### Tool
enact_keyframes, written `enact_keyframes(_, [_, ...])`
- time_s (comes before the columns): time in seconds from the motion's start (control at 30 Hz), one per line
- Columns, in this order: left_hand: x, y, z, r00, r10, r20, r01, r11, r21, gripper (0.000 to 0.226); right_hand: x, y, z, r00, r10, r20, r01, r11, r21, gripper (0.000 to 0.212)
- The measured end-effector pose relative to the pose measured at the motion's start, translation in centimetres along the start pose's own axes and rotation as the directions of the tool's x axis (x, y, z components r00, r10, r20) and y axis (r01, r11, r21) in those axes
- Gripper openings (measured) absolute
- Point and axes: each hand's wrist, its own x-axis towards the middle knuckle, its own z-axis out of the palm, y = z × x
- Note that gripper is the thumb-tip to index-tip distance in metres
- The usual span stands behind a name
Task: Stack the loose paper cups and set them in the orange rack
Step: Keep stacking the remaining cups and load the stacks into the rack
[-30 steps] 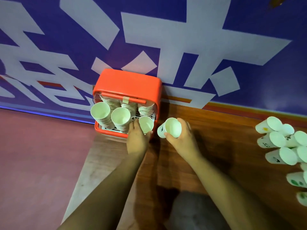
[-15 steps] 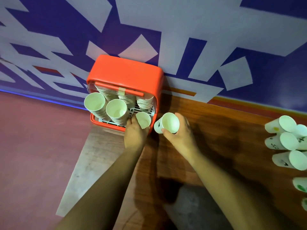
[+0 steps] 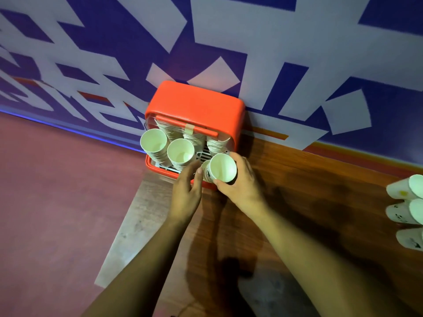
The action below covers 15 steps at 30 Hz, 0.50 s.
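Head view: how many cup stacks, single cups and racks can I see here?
Orange rack: 1
Cup stacks in sight inside it: 5
Held cup in the right hand: 1
Loose cups lying at the right edge: 3
Total: 10

Bare left forearm (image 3: 146, 252), bare right forearm (image 3: 304, 245)

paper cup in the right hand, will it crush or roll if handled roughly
Probably light: the right hand holds the paper cup near its rim; its thin wall would likely dent under a hard squeeze. Tapered and round, it may roll if laid down, like the loose cups lying sideways.
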Motion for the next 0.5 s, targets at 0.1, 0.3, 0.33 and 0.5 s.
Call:
enact_keyframes(0.1, [0.4, -0.7, -0.1, 0.996, 0.043, 0.078, -0.039, 0.997, -0.06, 0.038, 0.2, 0.1, 1.2, 1.0, -0.019, 0.023, 0.019, 1.0, -0.018, 0.077])
enact_keyframes(0.3, [1.4, -2.5, -0.3, 0.988, 0.059, 0.143, -0.06, 0.998, 0.006, 0.043, 1.3, 0.2, 2.2, 0.993, 0.006, 0.122, 0.005, 0.996, -0.091, 0.079])
enact_keyframes(0.33, [1.6, -2.7, -0.3, 0.986, 0.062, 0.153, -0.066, 0.998, 0.022, 0.044, 1.5, 0.3, 2.4, 0.99, 0.013, 0.143, 0.002, 0.994, -0.107, 0.08])
enact_keyframes(0.5, [2.4, -3.4, -0.2, 0.986, 0.074, 0.151, -0.093, 0.988, 0.124, 0.045, 2.3, 0.5, 3.1, 0.977, 0.05, 0.208, -0.012, 0.984, -0.18, 0.085])
